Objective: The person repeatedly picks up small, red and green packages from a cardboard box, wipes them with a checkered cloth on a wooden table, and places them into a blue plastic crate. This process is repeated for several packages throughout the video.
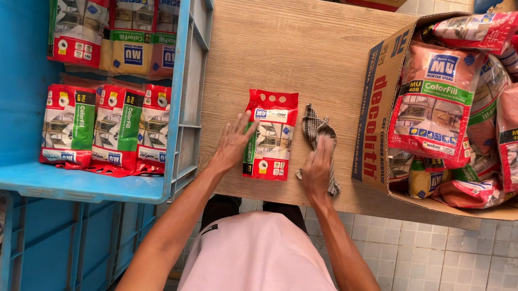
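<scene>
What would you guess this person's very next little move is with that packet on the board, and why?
Probably wiping the red packet with the checked cloth. The left hand rests against the packet's left edge, steadying it flat on the wooden board, while the right hand presses on the cloth just beside it, apart from the packet.

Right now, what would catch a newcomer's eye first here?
Probably the red pouch lying flat mid-table, with the left hand at its edge and the right hand on a checked cloth beside it. Then the blue crate of neatly ranked pouches on the left, and the cardboard box heaped with pouches on the right.
</scene>
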